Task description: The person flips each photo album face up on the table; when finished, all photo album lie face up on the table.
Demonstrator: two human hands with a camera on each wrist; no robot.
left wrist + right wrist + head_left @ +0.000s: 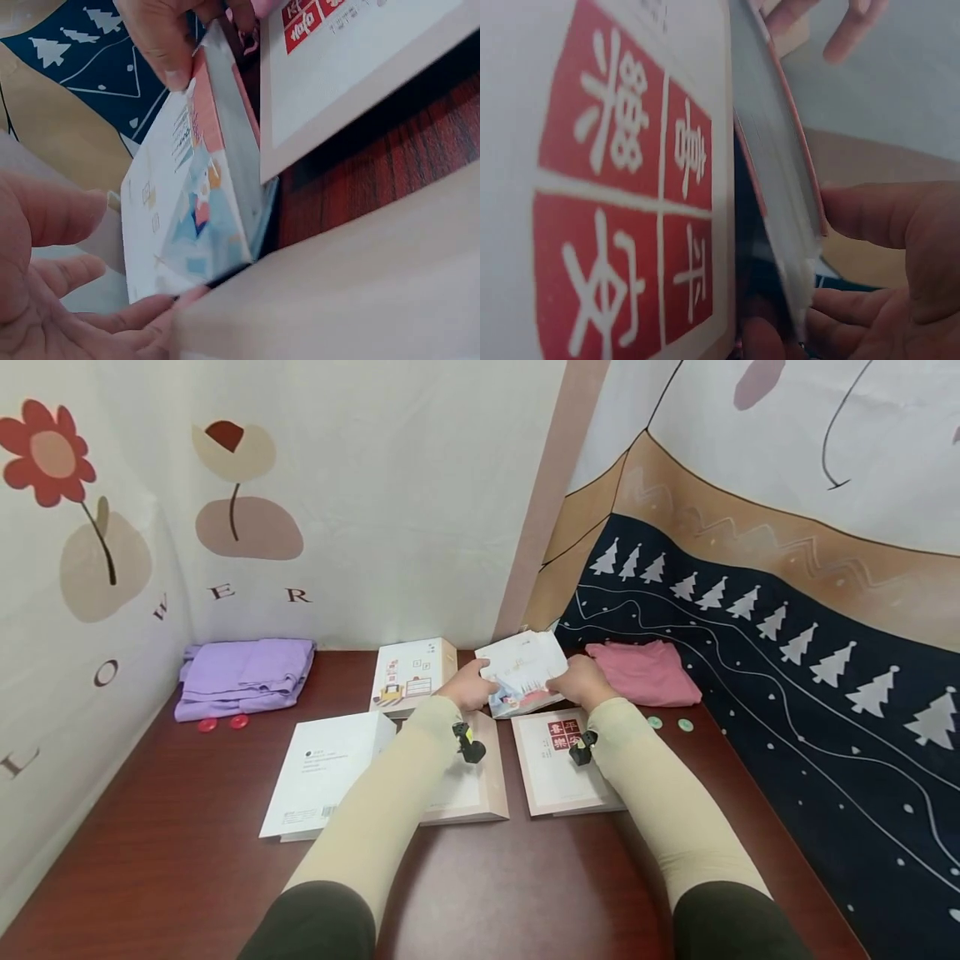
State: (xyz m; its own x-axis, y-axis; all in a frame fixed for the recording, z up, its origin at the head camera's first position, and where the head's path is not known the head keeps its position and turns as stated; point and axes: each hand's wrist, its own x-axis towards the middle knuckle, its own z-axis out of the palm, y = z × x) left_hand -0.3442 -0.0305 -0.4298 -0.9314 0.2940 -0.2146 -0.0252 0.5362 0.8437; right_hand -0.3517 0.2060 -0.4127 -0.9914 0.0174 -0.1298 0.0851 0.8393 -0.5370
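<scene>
Both hands hold one illustrated book point(521, 670), white with blue and pink artwork, tilted up off the table near the back. My left hand point(468, 683) grips its left edge. My right hand point(581, 681) pinches its right edge, thumb on the cover. In the left wrist view the book point(195, 202) stands on edge, the left hand point(45, 285) at its lower corner and the right hand's thumb point(161, 41) on top. The right wrist view shows its page edge point(780, 195) between the right hand's thumb point(885, 217) and fingers. Beside it lies a book with a red seal point(615, 210).
On the dark red table point(187, 860) lie a white book point(326, 772), a beige book point(480, 789), the red-seal book point(558, 760) and a picture book point(412, 677). Purple cloth point(243, 677) and red buttons point(222, 722) sit back left. Pink cloth point(645, 672) and green buttons point(670, 723) sit back right. Fabric walls surround the table.
</scene>
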